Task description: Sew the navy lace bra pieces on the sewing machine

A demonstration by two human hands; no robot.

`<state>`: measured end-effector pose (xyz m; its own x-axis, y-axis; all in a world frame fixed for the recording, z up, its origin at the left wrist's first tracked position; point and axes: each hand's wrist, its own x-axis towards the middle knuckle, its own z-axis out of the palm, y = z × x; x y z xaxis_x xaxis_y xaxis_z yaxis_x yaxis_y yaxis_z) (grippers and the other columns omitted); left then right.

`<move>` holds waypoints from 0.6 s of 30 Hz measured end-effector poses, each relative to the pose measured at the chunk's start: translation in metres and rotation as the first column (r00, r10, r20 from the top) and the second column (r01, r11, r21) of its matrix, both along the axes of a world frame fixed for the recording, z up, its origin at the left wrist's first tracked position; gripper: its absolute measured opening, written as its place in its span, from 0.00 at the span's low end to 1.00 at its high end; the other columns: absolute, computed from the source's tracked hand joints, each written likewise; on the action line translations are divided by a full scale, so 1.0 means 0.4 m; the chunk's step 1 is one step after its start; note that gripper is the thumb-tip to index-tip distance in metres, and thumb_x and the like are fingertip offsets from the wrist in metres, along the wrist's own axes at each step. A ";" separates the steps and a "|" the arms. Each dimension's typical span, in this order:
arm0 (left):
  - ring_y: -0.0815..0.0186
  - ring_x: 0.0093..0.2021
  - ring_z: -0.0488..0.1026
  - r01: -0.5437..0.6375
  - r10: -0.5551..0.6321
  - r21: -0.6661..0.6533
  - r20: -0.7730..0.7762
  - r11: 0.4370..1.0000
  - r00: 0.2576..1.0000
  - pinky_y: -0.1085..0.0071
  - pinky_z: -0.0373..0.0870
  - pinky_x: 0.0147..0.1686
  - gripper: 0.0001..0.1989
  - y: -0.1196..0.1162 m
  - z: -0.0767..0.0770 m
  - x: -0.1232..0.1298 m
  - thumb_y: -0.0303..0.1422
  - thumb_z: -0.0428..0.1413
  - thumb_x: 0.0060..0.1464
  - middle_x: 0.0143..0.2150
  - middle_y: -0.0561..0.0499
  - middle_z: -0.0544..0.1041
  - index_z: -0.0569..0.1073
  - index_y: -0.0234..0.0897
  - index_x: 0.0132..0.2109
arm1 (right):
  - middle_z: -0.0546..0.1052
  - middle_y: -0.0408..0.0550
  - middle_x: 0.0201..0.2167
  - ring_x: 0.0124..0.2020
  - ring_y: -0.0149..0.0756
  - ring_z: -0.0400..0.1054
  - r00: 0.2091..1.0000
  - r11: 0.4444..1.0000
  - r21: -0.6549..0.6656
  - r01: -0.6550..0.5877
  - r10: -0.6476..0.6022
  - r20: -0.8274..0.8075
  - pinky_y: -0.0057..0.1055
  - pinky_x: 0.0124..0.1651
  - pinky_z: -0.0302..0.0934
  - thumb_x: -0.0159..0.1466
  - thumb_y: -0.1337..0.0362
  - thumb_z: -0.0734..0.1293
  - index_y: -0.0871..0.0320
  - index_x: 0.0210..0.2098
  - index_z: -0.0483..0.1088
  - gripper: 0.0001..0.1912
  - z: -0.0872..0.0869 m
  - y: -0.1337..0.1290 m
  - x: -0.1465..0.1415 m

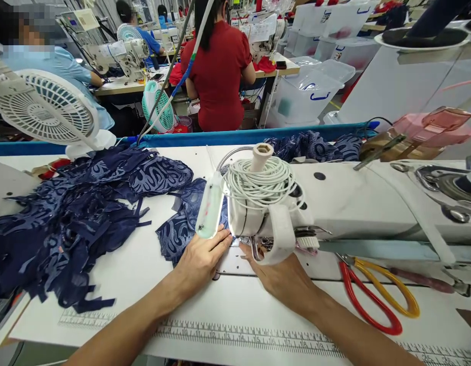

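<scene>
My left hand [205, 252] lies on a navy patterned fabric piece [178, 230], its fingers stretched out flat toward the needle area of a white sewing machine [245, 216]. The fabric runs up behind the machine's head, where part of it is hidden. To the right of the needle, my right hand [279, 277] rests low on the machine bed, index finger extended to the left. A white guard [277, 236] covers some of its other fingers. I cannot make out any fabric in that hand.
A heap of navy patterned pieces [79, 213] lies at left beside a white fan [52, 107]. Scissors [373, 292] with red and yellow handles lie at right. A ruler strip [235, 333] runs along the front. Other people sit at machines beyond the blue-edged table.
</scene>
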<state>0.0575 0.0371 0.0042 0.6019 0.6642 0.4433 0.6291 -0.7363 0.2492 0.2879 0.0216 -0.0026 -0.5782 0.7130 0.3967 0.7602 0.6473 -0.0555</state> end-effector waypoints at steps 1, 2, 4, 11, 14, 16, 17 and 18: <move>0.55 0.50 0.74 -0.013 0.013 -0.006 -0.001 1.000 1.000 0.57 0.70 0.47 0.13 0.003 0.004 0.002 0.21 0.50 0.59 0.43 0.41 0.79 0.74 0.33 0.48 | 0.74 0.49 0.32 0.38 0.43 0.68 1.000 1.000 -0.002 -0.018 0.018 0.014 0.39 0.39 0.62 0.64 0.76 0.59 0.51 0.52 0.72 0.23 -0.002 0.000 0.001; 0.55 0.50 0.74 -0.026 0.026 -0.020 -0.009 0.999 1.000 0.59 0.70 0.46 0.11 0.005 0.009 0.005 0.23 0.50 0.60 0.42 0.41 0.79 0.74 0.33 0.47 | 0.74 0.50 0.31 0.37 0.43 0.68 0.999 0.999 -0.004 -0.036 0.036 0.021 0.40 0.40 0.62 0.64 0.76 0.58 0.52 0.51 0.73 0.22 -0.005 0.001 0.003; 0.55 0.48 0.75 -0.049 0.047 -0.057 -0.032 0.997 0.998 0.61 0.70 0.44 0.11 0.008 0.019 0.010 0.24 0.49 0.62 0.43 0.41 0.79 0.75 0.34 0.45 | 0.74 0.49 0.30 0.37 0.42 0.67 0.999 0.999 -0.006 -0.049 0.049 -0.010 0.40 0.40 0.62 0.66 0.74 0.59 0.54 0.50 0.73 0.18 -0.015 0.002 0.005; 0.60 0.41 0.76 -0.057 0.053 -0.091 -0.050 0.994 0.997 0.63 0.69 0.43 0.13 0.016 0.031 0.016 0.27 0.46 0.65 0.45 0.42 0.78 0.73 0.35 0.49 | 0.73 0.51 0.32 0.37 0.41 0.64 0.990 0.999 0.025 -0.031 0.034 -0.140 0.37 0.41 0.59 0.67 0.70 0.62 0.59 0.37 0.75 0.09 0.003 0.002 -0.008; 0.58 0.47 0.74 -0.064 0.058 -0.090 -0.062 0.994 0.996 0.60 0.69 0.47 0.13 0.014 0.029 0.007 0.28 0.46 0.65 0.49 0.42 0.77 0.73 0.36 0.50 | 0.72 0.51 0.32 0.36 0.40 0.63 0.989 0.999 0.040 -0.012 0.018 -0.149 0.36 0.40 0.57 0.68 0.70 0.61 0.58 0.33 0.74 0.11 0.014 0.002 -0.010; 0.57 0.53 0.72 -0.088 0.079 -0.108 -0.082 0.990 0.994 0.56 0.66 0.53 0.14 0.002 0.029 -0.008 0.28 0.46 0.65 0.52 0.43 0.76 0.72 0.37 0.53 | 0.71 0.50 0.31 0.35 0.39 0.63 0.983 0.999 0.044 0.015 -0.007 -0.183 0.35 0.40 0.57 0.68 0.71 0.60 0.58 0.31 0.73 0.13 0.013 0.006 -0.005; 0.57 0.55 0.71 -0.104 0.094 -0.113 -0.089 0.988 0.992 0.54 0.64 0.56 0.14 -0.008 0.028 -0.018 0.28 0.47 0.65 0.54 0.43 0.75 0.71 0.38 0.54 | 0.71 0.49 0.31 0.35 0.38 0.63 0.979 0.998 0.048 0.034 -0.024 -0.201 0.35 0.39 0.56 0.67 0.71 0.59 0.59 0.30 0.73 0.13 0.011 0.009 -0.001; 0.57 0.57 0.69 -0.125 0.115 -0.118 -0.091 0.985 0.989 0.53 0.63 0.57 0.15 -0.021 0.028 -0.029 0.28 0.48 0.65 0.55 0.43 0.75 0.70 0.38 0.56 | 0.71 0.49 0.30 0.34 0.37 0.63 0.975 0.997 0.054 0.052 -0.039 -0.218 0.34 0.39 0.56 0.67 0.72 0.59 0.59 0.29 0.72 0.14 0.009 0.013 0.003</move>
<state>0.0458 0.0288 0.0153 0.5460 0.7801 0.3054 0.7334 -0.6213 0.2760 0.2891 0.0269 0.0009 -0.4416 0.7078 0.5513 0.7627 0.6198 -0.1848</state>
